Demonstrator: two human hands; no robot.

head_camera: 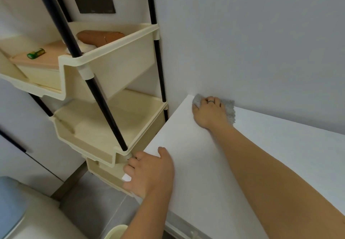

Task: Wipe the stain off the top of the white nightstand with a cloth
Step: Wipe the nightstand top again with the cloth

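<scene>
To my left stands a cream plastic tiered shelf rack on black poles point(112, 67). Its upper tray holds a brown rounded object point(100, 37) that I cannot identify, lying on something white, and further left a small green cylinder point(36, 53) rests on a pale pink flat lid point(41, 56). The middle tray point(104, 125) looks bare inside.

The grey fuzzy cloth point(228, 110) lies at the far left corner of the white nightstand's flat top point(214, 173), right against the pale wall point(252, 43). My right hand point(211, 112) lies flat on top of it, fingers spread and pressing it down, a dark ring on one finger. The cloth shows only past my fingertips and along the right side of my hand; the rest is under my palm.

My left hand point(149, 171) grips the nightstand's left edge, thumb on top, fingers curled over the side, touching the rack's lowest tray.

I cannot make out any stain; whatever lies beneath the cloth is hidden. The nightstand's front is cut off at the bottom edge, and a blue-and-beige object point(16, 207) at lower left is only partly visible.
</scene>
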